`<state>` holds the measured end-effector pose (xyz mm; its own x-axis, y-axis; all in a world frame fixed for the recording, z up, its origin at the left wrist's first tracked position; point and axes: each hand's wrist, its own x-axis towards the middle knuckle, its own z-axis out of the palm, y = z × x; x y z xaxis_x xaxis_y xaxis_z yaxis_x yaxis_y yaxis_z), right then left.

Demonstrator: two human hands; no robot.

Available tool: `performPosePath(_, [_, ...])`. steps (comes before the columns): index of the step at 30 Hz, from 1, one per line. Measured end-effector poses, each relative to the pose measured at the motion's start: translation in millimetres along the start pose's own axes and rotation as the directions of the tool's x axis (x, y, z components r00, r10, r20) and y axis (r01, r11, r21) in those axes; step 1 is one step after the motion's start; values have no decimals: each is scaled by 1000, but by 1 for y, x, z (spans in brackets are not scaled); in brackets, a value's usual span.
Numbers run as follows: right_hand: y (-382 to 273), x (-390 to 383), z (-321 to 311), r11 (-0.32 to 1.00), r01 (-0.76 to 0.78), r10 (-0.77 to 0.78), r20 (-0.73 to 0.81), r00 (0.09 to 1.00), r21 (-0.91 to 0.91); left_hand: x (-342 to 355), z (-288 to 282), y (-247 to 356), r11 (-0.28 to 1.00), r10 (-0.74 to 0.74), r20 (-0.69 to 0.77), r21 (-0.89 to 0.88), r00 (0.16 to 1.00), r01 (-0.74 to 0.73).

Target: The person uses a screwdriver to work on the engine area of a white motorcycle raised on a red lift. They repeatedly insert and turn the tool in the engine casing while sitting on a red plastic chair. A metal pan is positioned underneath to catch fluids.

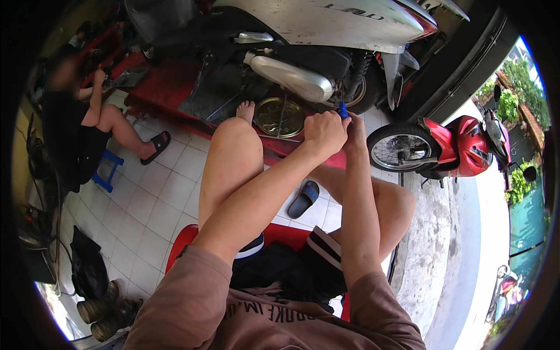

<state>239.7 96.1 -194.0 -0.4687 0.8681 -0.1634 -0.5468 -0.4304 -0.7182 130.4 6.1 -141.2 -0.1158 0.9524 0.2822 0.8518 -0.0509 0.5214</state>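
My left hand [325, 133] is closed in a fist around the handle of a blue-handled screwdriver [343, 109]. Pressed against it, my right hand [356, 133] is curled at the same handle, its fingers partly hidden. The tool points away from me at the lower rear of a raised silver-and-black scooter [326, 26]. Just beyond the tip are the scooter's rear shock absorber [359, 67] and the rear wheel [367, 96]; where the tip touches, I cannot tell. Left of my hands is the silver engine-side cover [289, 77].
A round golden metal tray [265, 119] lies on the red lift platform [160, 84]. At right stands a red motorbike [461, 146]. To the left a person [73, 116] sits on a blue stool [108, 169]. A dark slide sandal [303, 200] lies on the tiles between my legs.
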Motion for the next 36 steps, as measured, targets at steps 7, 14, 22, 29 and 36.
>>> performPosePath(7, [2,10,-9,998,54,-55,-35,998,-35,-4,-3,2,997,76,-77,28,994,-74])
performPosePath(14, [0,9,-16,1000,-15,15,39,999,-10,-3,5,0,998,46,-46,-39,998,-48])
performPosePath(22, [0,2,-1,1000,-2,2,-16,1000,19,0,-2,2,1000,-22,-59,19,998,23])
performPosePath(29, [2,9,-5,998,44,-42,35,999,-43,-2,-2,1,988,104,-106,122,989,-91])
performPosePath(36, [1,4,0,999,-7,5,37,999,52,0,5,2,998,40,-55,40,998,-38])
